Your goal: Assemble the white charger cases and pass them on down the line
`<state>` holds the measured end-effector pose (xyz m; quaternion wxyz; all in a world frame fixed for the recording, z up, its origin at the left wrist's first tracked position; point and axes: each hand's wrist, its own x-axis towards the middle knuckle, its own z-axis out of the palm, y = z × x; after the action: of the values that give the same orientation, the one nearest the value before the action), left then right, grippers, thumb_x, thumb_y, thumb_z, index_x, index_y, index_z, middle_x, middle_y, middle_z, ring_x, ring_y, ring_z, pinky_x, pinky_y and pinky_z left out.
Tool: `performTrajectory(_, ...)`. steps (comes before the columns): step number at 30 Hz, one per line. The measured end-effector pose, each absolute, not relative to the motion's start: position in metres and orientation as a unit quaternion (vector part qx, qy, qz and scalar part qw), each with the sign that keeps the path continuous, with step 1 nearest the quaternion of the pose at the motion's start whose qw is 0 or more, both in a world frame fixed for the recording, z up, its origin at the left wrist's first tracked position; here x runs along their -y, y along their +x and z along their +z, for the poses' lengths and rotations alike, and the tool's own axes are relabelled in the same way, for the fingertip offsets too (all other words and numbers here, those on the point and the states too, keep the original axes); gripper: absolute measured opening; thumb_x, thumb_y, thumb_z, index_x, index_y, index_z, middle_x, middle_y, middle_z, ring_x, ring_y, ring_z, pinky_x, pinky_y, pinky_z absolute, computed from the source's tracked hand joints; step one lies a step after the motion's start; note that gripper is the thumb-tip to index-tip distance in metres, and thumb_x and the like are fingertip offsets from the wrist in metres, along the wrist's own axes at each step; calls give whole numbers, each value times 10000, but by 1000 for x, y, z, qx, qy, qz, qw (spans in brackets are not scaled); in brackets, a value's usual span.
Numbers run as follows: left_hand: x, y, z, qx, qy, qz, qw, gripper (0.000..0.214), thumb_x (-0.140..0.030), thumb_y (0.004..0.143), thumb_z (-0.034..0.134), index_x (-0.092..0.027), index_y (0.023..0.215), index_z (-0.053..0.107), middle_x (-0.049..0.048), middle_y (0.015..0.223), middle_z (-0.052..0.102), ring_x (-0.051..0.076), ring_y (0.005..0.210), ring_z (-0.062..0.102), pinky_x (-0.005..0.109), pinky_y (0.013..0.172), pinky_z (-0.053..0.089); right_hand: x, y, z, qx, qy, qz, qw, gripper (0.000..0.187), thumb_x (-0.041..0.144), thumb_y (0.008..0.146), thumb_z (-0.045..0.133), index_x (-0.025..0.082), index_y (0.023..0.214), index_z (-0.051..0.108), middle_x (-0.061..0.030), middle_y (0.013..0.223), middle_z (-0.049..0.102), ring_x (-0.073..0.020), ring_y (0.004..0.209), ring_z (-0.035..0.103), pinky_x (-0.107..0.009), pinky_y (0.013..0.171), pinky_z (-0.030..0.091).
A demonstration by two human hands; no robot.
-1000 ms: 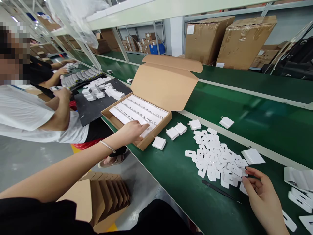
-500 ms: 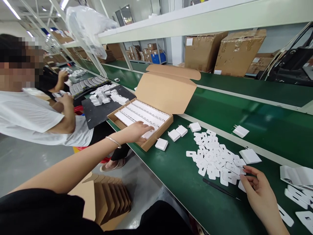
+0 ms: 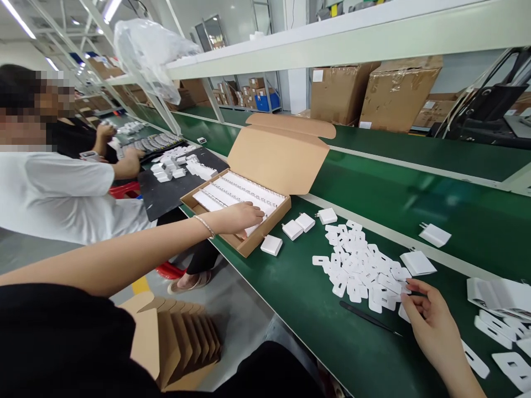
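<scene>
My left hand [image 3: 239, 218] reaches into the near right corner of an open cardboard box [image 3: 266, 232]. Its fingers bend down over the packed rows of white plug adapters [image 3: 244, 190], and whatever lies under the fingertips is hidden. At the right, my right hand [image 3: 429, 315] rests at the edge of a pile of white flat cut-out pieces [image 3: 360, 262]. Its thumb and index finger are apart, close to a few pieces. Black tweezers [image 3: 369, 319] lie just left of that hand. Several white adapters [image 3: 271, 245] stand between the box and the pile.
A white adapter [image 3: 435, 235] sits on the green belt [image 3: 373, 179] behind the bench. Another adapter [image 3: 418, 262] and more flat pieces [image 3: 514, 370] lie at the right. A co-worker [image 3: 62, 188] sits at the left by a black mat [image 3: 161, 193]. Folded cardboard boxes [image 3: 178, 342] stand below.
My left hand's fingers have curled further down over the box. The adapter on the belt has moved right. The co-worker's arm has reached forward. My right hand has stayed by the pile.
</scene>
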<state>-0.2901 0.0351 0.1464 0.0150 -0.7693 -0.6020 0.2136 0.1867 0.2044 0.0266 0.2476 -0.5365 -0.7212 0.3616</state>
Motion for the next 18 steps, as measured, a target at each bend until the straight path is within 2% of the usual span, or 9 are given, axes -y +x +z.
performTrajectory(6,-30,-292,143,611,-770,182,0,186,-299,935,770,-180,1052,689,109,1106,746,282,1052,706,364,939,505,-206,191,22,732,-530,363,226,607,637,870,598,194,1286,600,-166,1262,677,-284,912,707,-369,654,565)
performTrajectory(11,-22,-287,132,627,-757,184,10,90,-181,931,721,-178,1016,691,109,1080,738,271,1009,711,353,894,525,-207,194,19,737,-527,360,221,599,622,889,602,195,1308,593,-159,1236,680,-283,905,710,-367,658,566)
performTrajectory(18,-6,-289,122,646,-742,175,41,252,-160,944,682,-139,1195,678,146,1182,715,300,1096,686,388,971,505,-205,188,21,727,-538,362,225,622,660,835,598,205,1259,605,-159,1237,685,-293,909,699,-374,638,553)
